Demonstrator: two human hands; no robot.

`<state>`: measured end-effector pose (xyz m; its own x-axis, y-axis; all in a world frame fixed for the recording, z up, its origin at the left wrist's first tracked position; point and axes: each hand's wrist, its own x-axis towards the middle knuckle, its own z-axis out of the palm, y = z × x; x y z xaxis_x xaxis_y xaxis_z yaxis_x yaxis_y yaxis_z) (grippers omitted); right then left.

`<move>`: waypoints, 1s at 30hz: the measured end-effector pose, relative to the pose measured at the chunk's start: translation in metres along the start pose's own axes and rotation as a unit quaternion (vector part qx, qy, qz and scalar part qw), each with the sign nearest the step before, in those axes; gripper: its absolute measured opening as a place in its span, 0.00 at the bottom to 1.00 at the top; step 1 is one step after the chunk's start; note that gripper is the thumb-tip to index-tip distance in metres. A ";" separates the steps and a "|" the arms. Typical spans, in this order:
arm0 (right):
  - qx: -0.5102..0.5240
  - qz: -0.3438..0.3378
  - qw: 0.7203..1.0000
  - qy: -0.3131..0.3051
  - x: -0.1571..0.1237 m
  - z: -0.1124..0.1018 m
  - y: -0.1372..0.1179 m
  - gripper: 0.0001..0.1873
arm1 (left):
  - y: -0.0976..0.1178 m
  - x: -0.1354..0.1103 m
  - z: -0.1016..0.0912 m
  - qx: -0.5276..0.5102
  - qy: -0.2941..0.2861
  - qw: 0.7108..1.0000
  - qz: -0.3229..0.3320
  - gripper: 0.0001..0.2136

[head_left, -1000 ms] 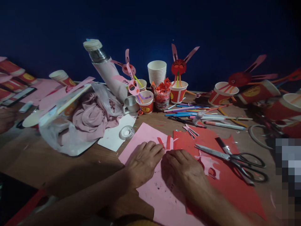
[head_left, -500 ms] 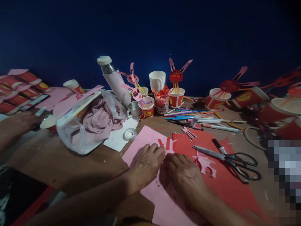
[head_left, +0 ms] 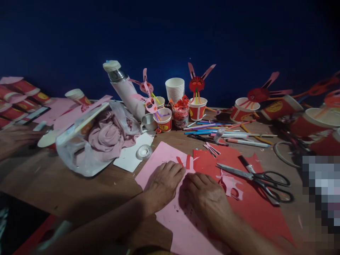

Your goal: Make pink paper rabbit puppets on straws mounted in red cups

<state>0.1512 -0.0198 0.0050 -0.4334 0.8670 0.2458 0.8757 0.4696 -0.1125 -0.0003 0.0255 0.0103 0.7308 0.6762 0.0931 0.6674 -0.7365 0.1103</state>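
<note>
Over the pink paper sheet (head_left: pixel 183 219), my left hand (head_left: pixel 167 179) and my right hand (head_left: pixel 204 191) are close together with fingers curled. Whatever they hold between them is hidden by the knuckles. Just beyond my fingertips lie red paper strips (head_left: pixel 188 161). A red paper sheet (head_left: pixel 260 219) extends under and to the right of my right hand. On it are a cut pink paper scrap (head_left: pixel 232 186) and scissors (head_left: pixel 255 175) with black handles. Small pink and black paper pieces (head_left: pixel 212 149) lie at its top edge.
Straws and pens (head_left: pixel 212 131) are strewn behind the sheets. Paper cups with rabbit figures (head_left: pixel 197 109), a jar of red scraps (head_left: pixel 180 115), stacked white cups (head_left: pixel 175 88) and a thermos (head_left: pixel 127 92) stand farther back. A plastic bag (head_left: pixel 85 166) and tape roll (head_left: pixel 144 152) lie left. Another person's hand (head_left: pixel 17 140) is far left.
The view has shifted slightly, so most things appear a little farther left. My hands keep nearly the same pose on the paper. One fewer red strip seems to show by my fingers.
</note>
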 end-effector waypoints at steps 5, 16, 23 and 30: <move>0.010 0.011 1.000 0.014 0.000 0.001 0.000 0.07 | 0.003 0.003 -0.002 0.028 -0.029 0.999 0.014 0.15; -0.001 0.010 0.999 -0.036 -0.002 0.002 0.002 0.08 | -0.006 -0.005 0.004 -0.097 0.089 0.991 0.003 0.18; 0.007 -0.029 0.998 -0.061 0.006 -0.015 0.013 0.07 | -0.016 -0.004 -0.014 -0.354 0.159 0.900 -0.199 0.15; -0.074 -0.015 0.994 -0.082 0.018 -0.019 0.004 0.02 | -0.013 -0.009 -0.021 -0.514 0.112 0.783 -0.332 0.10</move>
<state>0.1508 -0.0057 0.0269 -0.4789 0.8737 0.0852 0.8778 0.4774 0.0386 -0.0186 0.0299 0.0288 0.1524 0.9746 -0.1643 0.3377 0.1049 0.9354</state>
